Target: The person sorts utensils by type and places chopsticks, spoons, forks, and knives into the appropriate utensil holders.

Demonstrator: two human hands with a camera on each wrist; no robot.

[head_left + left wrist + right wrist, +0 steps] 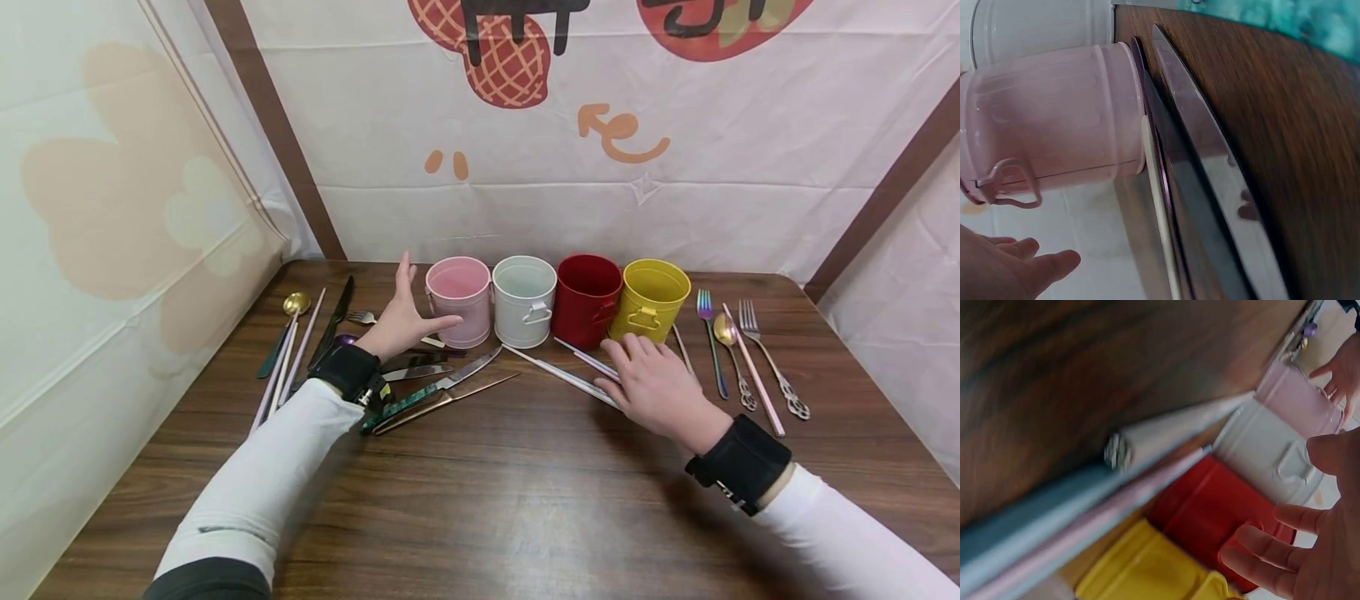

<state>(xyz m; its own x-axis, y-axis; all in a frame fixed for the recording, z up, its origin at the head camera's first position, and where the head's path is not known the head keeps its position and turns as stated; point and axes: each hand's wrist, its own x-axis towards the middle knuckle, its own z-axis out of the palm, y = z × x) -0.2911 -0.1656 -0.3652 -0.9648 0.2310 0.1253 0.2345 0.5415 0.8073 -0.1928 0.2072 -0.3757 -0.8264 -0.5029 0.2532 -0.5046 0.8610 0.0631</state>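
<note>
Four small metal buckets stand side by side: pink (pixel 467 321), white (pixel 517 321), red (pixel 579 307) and yellow (pixel 628 312). My left hand (pixel 397 327) is beside the pink bucket, thumb and fingers spread, holding nothing. Under and near it lie several knives, among them a teal-handled knife (pixel 405 406) and a slim gold-toned knife (pixel 442 402). Before the red and yellow buckets hovers my right hand (pixel 660 387), its fingers loosely extended and apart, with nothing in them. Chopsticks (pixel 558 372) lie on the table beside its fingertips, their near ends hidden behind the hand.
At the table's left lie a gold spoon (pixel 297 303), chopsticks (pixel 306 340) and a black knife (pixel 333 323). Toward the right edge are a rainbow fork (pixel 705 307), an ornate gold-bowled spoon (pixel 724 331), a pink chopstick (pixel 752 367) and a silver fork (pixel 750 319). A printed curtain (pixel 360 125) rises behind.
</note>
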